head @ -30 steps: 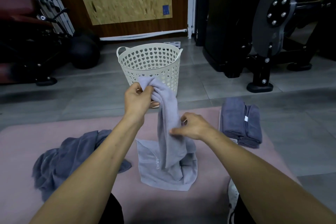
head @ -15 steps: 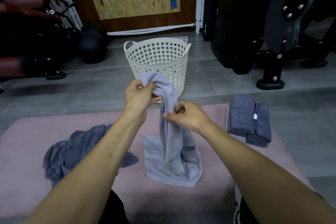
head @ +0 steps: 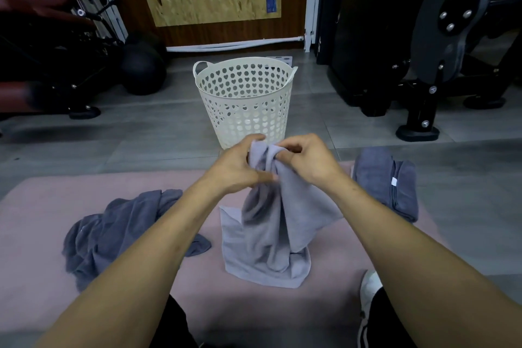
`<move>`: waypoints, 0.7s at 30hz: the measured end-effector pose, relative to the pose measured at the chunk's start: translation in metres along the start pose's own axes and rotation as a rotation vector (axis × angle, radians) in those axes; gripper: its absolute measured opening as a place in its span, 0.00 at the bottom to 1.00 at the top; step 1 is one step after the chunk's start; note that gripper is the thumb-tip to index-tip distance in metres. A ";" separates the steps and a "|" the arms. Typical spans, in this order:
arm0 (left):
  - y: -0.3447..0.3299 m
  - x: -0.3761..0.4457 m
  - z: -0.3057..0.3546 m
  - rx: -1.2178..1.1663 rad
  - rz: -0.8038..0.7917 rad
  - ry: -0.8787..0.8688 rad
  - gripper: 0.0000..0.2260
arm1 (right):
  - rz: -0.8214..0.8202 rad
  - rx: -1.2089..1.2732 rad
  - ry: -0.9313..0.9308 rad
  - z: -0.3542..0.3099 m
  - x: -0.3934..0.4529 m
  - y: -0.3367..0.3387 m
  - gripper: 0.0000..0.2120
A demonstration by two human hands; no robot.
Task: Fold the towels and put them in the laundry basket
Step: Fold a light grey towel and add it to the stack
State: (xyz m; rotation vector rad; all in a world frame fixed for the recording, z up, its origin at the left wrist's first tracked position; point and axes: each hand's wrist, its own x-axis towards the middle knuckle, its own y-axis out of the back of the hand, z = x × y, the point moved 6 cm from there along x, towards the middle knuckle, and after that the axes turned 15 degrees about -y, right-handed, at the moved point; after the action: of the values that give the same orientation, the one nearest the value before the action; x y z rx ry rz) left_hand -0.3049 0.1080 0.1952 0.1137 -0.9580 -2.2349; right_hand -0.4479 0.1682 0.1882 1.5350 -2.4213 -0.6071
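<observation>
A light grey towel (head: 271,229) hangs bunched from both my hands, its lower end resting on the pink mat (head: 42,206). My left hand (head: 237,164) grips its top edge, and my right hand (head: 308,159) pinches the same edge right beside it. A white perforated laundry basket (head: 245,102) stands on the floor just beyond my hands; I see no towel in it. A crumpled dark grey towel (head: 113,232) lies on the mat at the left. Folded dark grey towels (head: 387,181) sit at the mat's right edge.
Black gym machines (head: 423,51) stand at the back right, and a bench frame with a black ball (head: 141,70) at the back left. Grey tiled floor surrounds the mat. A white shoe (head: 370,288) shows near my right leg.
My right hand has climbed up the hanging towel from its middle to the top edge beside my left hand. The towel has spread a little wider on the right.
</observation>
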 end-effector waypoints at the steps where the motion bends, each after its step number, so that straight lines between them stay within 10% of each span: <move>1: -0.003 0.002 0.001 0.031 0.023 -0.039 0.21 | 0.001 0.050 0.002 -0.001 -0.001 0.000 0.06; 12: 0.030 0.001 -0.014 -0.461 0.638 0.196 0.05 | -0.176 -0.320 -0.299 0.043 -0.024 0.008 0.17; 21: 0.029 -0.003 -0.029 -0.520 0.680 0.278 0.03 | 0.026 -0.234 -0.453 0.051 -0.017 0.015 0.10</move>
State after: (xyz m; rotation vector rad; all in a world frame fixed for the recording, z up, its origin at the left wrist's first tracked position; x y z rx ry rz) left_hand -0.2770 0.0780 0.1929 -0.1206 -0.1896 -1.6965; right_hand -0.4719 0.2006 0.1502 1.3839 -2.5491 -1.3028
